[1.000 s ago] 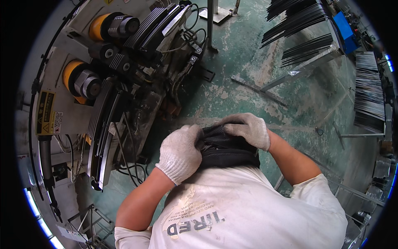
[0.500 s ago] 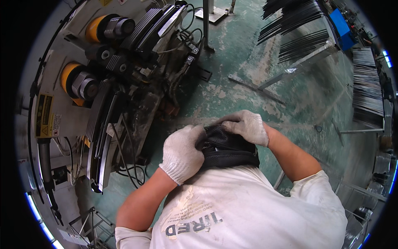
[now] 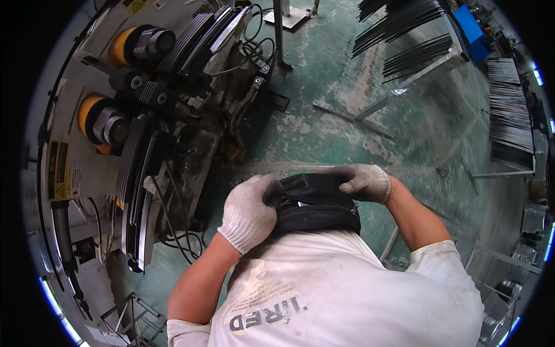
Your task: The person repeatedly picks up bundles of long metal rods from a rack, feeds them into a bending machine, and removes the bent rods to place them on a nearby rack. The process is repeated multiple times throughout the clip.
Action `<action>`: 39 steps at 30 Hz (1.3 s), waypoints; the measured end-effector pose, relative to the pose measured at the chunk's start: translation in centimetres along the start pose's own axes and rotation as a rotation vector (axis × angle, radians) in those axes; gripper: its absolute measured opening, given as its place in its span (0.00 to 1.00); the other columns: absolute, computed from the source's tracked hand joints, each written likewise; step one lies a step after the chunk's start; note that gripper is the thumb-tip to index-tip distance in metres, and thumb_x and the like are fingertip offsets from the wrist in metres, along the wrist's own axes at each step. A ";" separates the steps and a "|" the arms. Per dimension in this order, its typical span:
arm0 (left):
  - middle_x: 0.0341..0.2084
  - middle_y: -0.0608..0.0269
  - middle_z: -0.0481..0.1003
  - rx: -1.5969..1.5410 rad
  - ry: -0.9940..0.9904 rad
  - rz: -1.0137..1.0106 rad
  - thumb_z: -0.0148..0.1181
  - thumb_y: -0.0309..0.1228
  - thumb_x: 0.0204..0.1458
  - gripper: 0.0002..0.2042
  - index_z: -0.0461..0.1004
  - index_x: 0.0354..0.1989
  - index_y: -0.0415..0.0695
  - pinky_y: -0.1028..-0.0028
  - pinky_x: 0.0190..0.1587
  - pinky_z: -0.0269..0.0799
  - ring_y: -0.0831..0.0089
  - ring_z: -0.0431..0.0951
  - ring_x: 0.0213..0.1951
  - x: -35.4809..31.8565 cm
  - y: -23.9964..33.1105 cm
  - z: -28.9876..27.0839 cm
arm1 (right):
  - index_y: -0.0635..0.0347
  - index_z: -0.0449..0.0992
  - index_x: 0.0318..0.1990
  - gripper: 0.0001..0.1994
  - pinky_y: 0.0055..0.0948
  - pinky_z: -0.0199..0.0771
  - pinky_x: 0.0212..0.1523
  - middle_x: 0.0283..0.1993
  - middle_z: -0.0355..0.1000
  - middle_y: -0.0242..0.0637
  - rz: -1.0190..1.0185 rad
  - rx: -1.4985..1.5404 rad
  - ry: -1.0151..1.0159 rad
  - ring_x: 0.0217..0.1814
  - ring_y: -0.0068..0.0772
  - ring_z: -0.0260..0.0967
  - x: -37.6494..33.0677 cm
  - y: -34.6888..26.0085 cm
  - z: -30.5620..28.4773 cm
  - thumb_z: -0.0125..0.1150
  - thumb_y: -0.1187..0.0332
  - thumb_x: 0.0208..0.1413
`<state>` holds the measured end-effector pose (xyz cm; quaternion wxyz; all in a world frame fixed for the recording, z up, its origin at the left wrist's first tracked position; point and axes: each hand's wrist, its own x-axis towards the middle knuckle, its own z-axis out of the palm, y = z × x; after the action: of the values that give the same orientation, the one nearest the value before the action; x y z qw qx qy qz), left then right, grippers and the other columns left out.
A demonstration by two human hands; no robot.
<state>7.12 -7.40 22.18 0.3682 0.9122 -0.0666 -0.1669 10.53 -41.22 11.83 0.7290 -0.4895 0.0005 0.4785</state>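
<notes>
A black waist bag [image 3: 318, 218] sits against my stomach over the white shirt, its top parted along a zip. Inside the gap a small pale edge shows; what it belongs to is hidden. My left hand [image 3: 251, 211], in a knitted off-white glove, is closed on the bag's left end, its fingertips out of sight. At the right end, my right hand [image 3: 367, 184], gloved alike with darkened fingers, pinches the raised upper flap between thumb and fingers.
Left of me stands a machine with yellow-collared metal spindles [image 3: 110, 127], hoses and dark rails [image 3: 136, 179]. Beyond, a metal rack [image 3: 404, 92] carries many thin black strips [image 3: 404, 29]. More strips [image 3: 509, 110] lie stacked at the far right. The floor [image 3: 324, 139] is worn green.
My right hand has shifted rightward and lower along the bag, drawing the upper flap out flatter. The left hand keeps its hold. The view has turned slightly.
</notes>
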 end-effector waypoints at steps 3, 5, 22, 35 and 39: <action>0.45 0.45 0.85 0.013 -0.016 0.006 0.65 0.22 0.61 0.08 0.86 0.47 0.41 0.53 0.55 0.82 0.42 0.86 0.50 0.2 -0.4 0.2 | 0.78 0.70 0.77 0.44 0.38 0.76 0.75 0.73 0.78 0.50 0.078 0.136 0.115 0.71 0.39 0.78 -0.1 2.1 -0.7 0.84 0.59 0.60; 0.45 0.45 0.85 0.020 -0.014 0.017 0.66 0.23 0.61 0.09 0.86 0.47 0.42 0.52 0.55 0.81 0.42 0.85 0.50 0.3 -0.7 0.6 | 0.79 0.72 0.74 0.41 0.37 0.79 0.71 0.71 0.80 0.49 0.170 0.137 0.199 0.68 0.38 0.80 0.0 3.2 -1.2 0.84 0.61 0.61; 0.43 0.44 0.85 -0.144 -0.003 -0.089 0.65 0.16 0.57 0.09 0.86 0.44 0.38 0.58 0.51 0.82 0.42 0.87 0.48 1.5 -1.3 0.1 | 0.77 0.84 0.59 0.27 0.29 0.85 0.48 0.47 0.87 0.40 0.102 0.070 0.174 0.44 0.28 0.84 2.9 3.2 -0.6 0.85 0.71 0.55; 0.47 0.45 0.86 -0.150 -0.053 -0.064 0.65 0.18 0.58 0.13 0.88 0.50 0.41 0.60 0.57 0.83 0.46 0.88 0.52 0.4 -4.1 -0.1 | 0.69 0.83 0.68 0.24 0.37 0.88 0.57 0.58 0.86 0.44 0.211 -0.574 0.242 0.55 0.34 0.84 0.9 -2.1 -0.1 0.71 0.73 0.65; 0.40 0.56 0.86 -0.315 0.096 -0.213 0.67 0.20 0.66 0.06 0.85 0.49 0.34 0.69 0.51 0.82 0.72 0.86 0.44 -1.2 -7.1 -1.4 | 0.66 0.78 0.76 0.31 0.40 0.82 0.72 0.69 0.83 0.49 0.166 -0.622 0.131 0.68 0.42 0.82 -1.6 -4.0 -0.3 0.72 0.71 0.64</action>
<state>6.53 -1.06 18.52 0.4895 0.8520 0.0751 -0.1697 12.56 -42.75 15.26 0.5017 -0.7167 -0.0589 0.4808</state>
